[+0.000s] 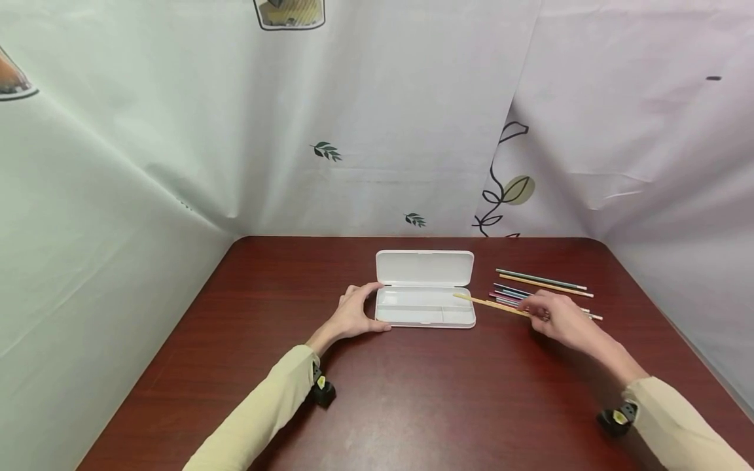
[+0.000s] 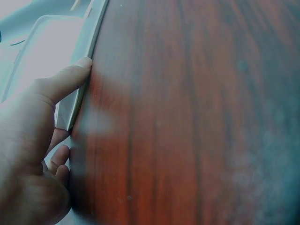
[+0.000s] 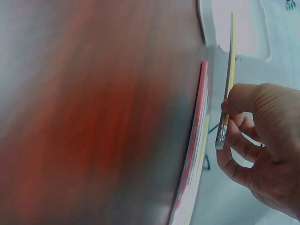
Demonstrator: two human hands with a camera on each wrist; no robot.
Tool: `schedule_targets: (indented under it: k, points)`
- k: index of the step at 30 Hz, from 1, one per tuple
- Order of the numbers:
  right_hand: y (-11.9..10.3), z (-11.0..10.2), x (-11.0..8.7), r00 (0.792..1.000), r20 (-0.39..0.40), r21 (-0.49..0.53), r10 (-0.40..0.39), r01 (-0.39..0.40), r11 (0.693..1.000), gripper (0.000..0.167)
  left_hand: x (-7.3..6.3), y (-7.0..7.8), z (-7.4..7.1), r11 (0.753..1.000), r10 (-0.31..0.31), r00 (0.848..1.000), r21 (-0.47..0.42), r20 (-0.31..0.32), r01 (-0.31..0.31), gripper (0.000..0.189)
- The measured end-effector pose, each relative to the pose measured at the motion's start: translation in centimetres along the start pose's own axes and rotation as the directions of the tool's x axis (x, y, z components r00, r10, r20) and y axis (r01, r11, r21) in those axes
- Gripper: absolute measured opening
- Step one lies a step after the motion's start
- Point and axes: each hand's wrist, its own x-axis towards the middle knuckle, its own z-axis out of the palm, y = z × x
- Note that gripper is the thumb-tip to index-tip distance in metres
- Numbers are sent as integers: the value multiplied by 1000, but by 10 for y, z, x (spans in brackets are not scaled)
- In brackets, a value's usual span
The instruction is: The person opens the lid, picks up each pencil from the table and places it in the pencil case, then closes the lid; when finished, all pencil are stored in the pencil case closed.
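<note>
Cream fabric sleeves (image 1: 265,399) lead to my left hand (image 1: 353,314), gripping a rectangular white plastic case (image 1: 412,297) at nine o'clock, and right hand (image 1: 559,316), whose eraser-end pinch at three could let the slim yellow pencil (image 3: 231,61) swivel.

The held pencil (image 3: 231,65) is yellow, its metal band (image 3: 221,132) silvery. Another pencil (image 1: 540,279) is green. The pencil case (image 1: 424,268) is plain white. The table (image 1: 448,392) is reddish brown with dark streaks. The sleeves (image 1: 259,405) are pale cream. The whitish cloth (image 1: 383,85) carries green leaf prints (image 1: 326,151).

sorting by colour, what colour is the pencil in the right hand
Yellow; the pencil shows its colour best in the head view.
</note>
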Motion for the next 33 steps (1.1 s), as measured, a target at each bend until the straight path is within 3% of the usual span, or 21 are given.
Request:
schedule_targets:
  k: [15,22,33]
  points:
    - [-32,31,64,994,87,38,-63,60,998,29,0,0,0,1000,15,1000,-7,-8,-15,90]
    - [-42,45,83,987,116,42,-114,110,993,26,0,0,0,1000,22,1000,-7,-10,-22,90]
    - [-57,60,102,978,169,55,-119,111,992,23,-1,0,0,1000,29,999,8,-17,-28,91]
